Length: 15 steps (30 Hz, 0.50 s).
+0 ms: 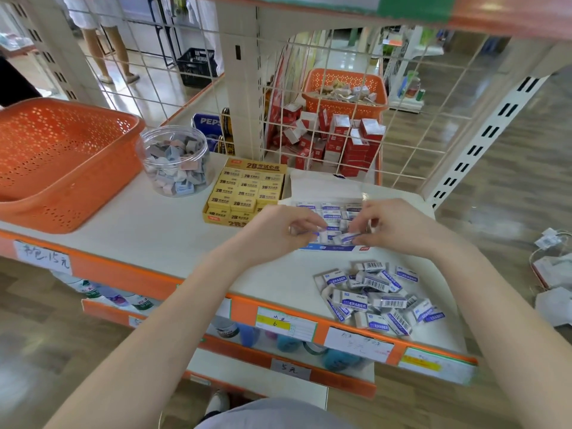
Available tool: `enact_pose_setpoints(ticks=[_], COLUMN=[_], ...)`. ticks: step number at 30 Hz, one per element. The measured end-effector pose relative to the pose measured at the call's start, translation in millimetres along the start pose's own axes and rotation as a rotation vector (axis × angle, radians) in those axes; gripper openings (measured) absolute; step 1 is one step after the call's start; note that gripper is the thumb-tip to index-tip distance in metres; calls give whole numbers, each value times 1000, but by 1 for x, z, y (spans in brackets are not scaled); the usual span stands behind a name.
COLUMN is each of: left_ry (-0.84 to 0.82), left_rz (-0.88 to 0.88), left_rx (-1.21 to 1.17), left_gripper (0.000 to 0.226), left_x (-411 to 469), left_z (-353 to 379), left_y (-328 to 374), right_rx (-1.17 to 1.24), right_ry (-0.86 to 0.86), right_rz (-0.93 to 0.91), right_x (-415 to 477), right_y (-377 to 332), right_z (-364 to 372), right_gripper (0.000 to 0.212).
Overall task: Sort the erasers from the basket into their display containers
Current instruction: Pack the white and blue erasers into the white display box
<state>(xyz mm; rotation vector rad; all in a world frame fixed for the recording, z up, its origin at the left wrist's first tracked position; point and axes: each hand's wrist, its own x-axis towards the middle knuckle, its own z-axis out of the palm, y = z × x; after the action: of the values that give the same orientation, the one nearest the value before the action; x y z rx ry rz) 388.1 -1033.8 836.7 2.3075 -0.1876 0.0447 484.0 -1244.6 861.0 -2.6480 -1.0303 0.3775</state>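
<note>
Filling step: the left hand (275, 230) and right hand (396, 226), fingers curled, each seem to pinch a white purple-sleeved eraser (349, 237) over the open blue-and-white cardboard display box (328, 247) beneath them. The next move calls for seating both in its rows, then reaching for the loose eraser pile (377, 294) just below the right wrist.

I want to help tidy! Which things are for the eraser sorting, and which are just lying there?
For the job: loose erasers, white eraser box, yellow 2B box, jar, orange basket.
Just there: Pepsi item, red boxes, black crate.
</note>
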Motion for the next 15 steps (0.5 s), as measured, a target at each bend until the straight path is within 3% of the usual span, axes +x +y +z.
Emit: enact_pose_setpoints(ticks=[2,6,11,15], left_ry=[-66,-96,71,152], left_rz=[-5,-26,-67,-116], left_rx=[26,58,-16,-60], left_gripper=[25,24,22,21], left_x=[3,7,8,10], left_z=[1,-1,6,5], left_y=[4,3,-2,-6], right_rx=[-12,-47,-162,-221], right_ry=[-30,104,97,82], right_rz=[-5,52,95,69], right_x=[1,2,7,10], right_y=[0,5,5,5], right_z=[3,-4,3,7], right_gripper=[14,16,20,7])
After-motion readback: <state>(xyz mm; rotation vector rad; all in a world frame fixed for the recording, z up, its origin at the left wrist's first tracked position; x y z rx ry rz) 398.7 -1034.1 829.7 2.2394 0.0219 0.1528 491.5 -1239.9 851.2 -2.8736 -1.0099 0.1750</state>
